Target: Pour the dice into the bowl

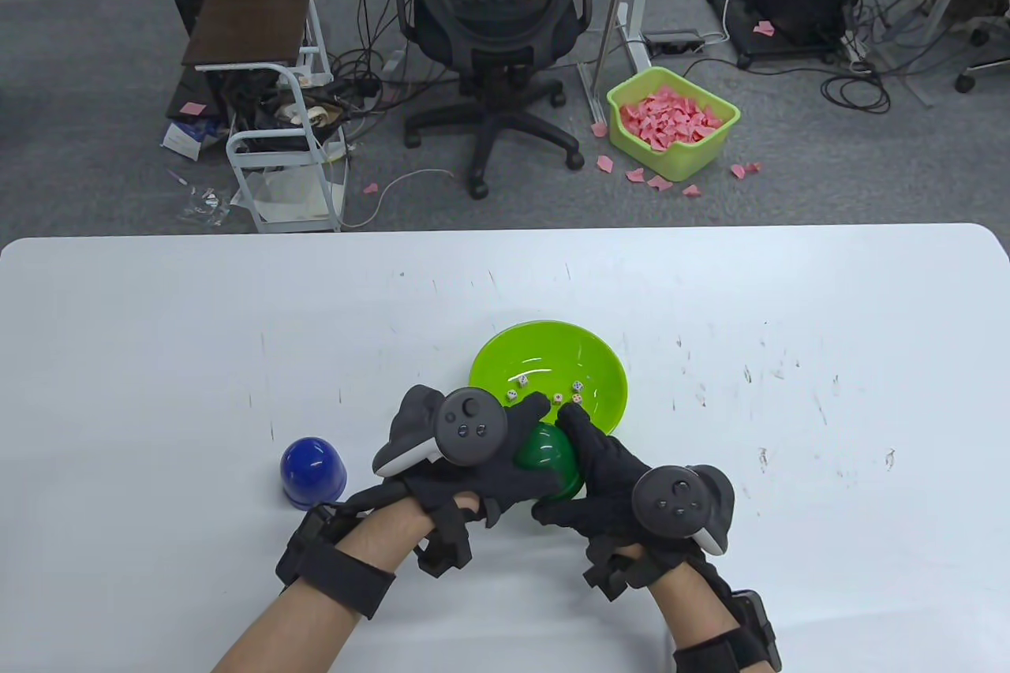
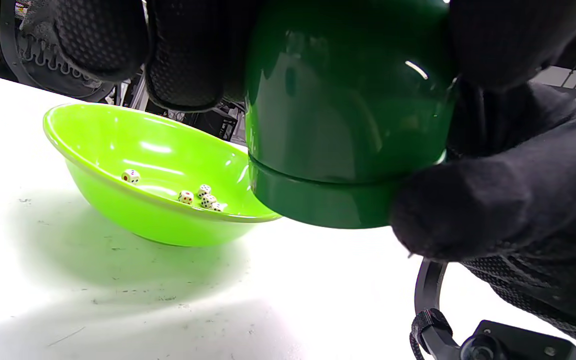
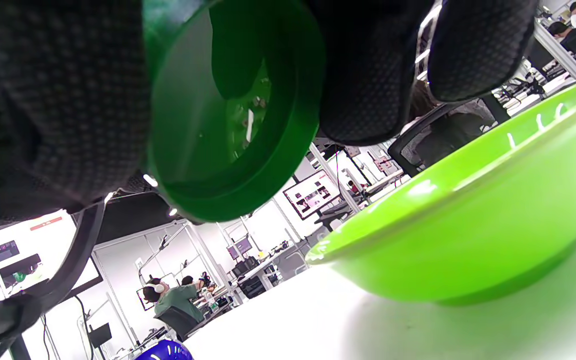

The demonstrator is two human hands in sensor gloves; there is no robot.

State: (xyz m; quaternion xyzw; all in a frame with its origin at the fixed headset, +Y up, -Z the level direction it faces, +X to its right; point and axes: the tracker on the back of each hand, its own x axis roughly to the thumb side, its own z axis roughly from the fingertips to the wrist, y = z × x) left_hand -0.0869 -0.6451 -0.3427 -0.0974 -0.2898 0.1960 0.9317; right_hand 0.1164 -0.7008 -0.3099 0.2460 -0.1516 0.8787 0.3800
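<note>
Gleaming white table [image 1: 197, 326], cluttered office

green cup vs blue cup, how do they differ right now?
The green cup is dark green; the blue cup is blue. The green cup is held off the table by the left hand and right hand beside the bowl; the blue cup stands mouth-down on the table, untouched. The green cup's mouth shows empty in the right wrist view; the blue cup's is hidden. Both are domed.
</note>
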